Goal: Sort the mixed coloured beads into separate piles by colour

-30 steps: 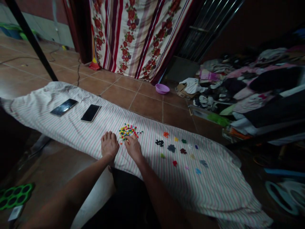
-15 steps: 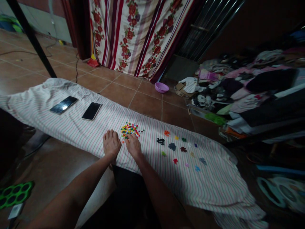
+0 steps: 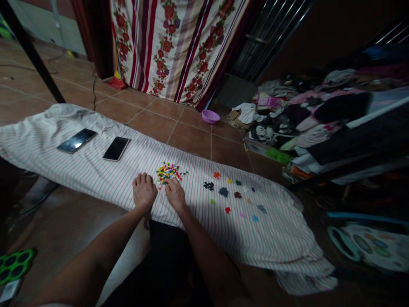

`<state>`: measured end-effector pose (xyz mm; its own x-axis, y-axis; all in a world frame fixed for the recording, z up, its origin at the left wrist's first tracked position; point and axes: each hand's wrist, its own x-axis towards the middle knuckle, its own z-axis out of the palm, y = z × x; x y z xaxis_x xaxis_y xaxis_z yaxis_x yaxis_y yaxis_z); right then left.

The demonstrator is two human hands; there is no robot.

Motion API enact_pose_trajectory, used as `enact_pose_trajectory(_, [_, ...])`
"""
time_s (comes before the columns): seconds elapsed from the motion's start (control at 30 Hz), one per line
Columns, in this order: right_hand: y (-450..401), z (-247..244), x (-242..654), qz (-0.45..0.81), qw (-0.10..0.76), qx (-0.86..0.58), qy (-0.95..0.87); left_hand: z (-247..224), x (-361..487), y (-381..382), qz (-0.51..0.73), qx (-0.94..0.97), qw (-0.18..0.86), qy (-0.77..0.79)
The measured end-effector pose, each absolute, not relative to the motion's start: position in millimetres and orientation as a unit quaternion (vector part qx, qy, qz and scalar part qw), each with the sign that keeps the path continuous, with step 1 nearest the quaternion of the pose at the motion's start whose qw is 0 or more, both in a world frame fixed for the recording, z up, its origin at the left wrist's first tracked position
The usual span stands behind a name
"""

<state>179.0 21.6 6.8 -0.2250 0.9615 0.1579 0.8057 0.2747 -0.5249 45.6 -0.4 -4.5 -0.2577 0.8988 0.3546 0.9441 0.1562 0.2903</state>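
Note:
A heap of tiny multicoloured pieces lies on a striped white cloth. My right hand rests at the heap's near edge, fingertips bunched among the pieces; whether it grips any is hidden. My left hand lies flat on the cloth just left of the heap, fingers slightly apart and holding nothing. To the right are small sorted groups, including black pieces, grey-blue pieces and red pieces. Two smartphones lie face up further left.
Tiled floor surrounds the cloth. A pink bowl sits beyond it, next to a heap of clothes at the right. A floral curtain hangs ahead, and a green perforated mat lies at the lower left.
The whole scene has shifted left in the view as my head turned. Both hands stay beside the heap, with no clear change in what they touch.

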Motion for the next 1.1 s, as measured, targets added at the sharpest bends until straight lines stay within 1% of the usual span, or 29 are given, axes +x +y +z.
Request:
enact_pose_trajectory(0.17, [20.0,3.9,185.4,0.185,0.273,-0.569,-0.753,-3.4,45.3,-1.0,-0.224,-0.607,0.053,-0.761])
enact_pose_trajectory(0.5, [4.0,11.2,202.7,0.220,0.305,-0.603,-0.703,5.6,46.6,-4.7,-0.203,-0.612,0.033,-0.763])
enact_pose_trajectory(0.77, [-1.7,4.6,239.7,0.203,0.361,-0.616,-0.670,14.4,48.5,-8.1,-0.176,-0.620,0.038,-0.764])
enact_pose_trajectory(1.1, [9.2,-1.4,291.1,0.209,0.434,-0.681,-0.552,13.7,49.0,-6.9,-0.162,-0.616,0.057,-0.768])
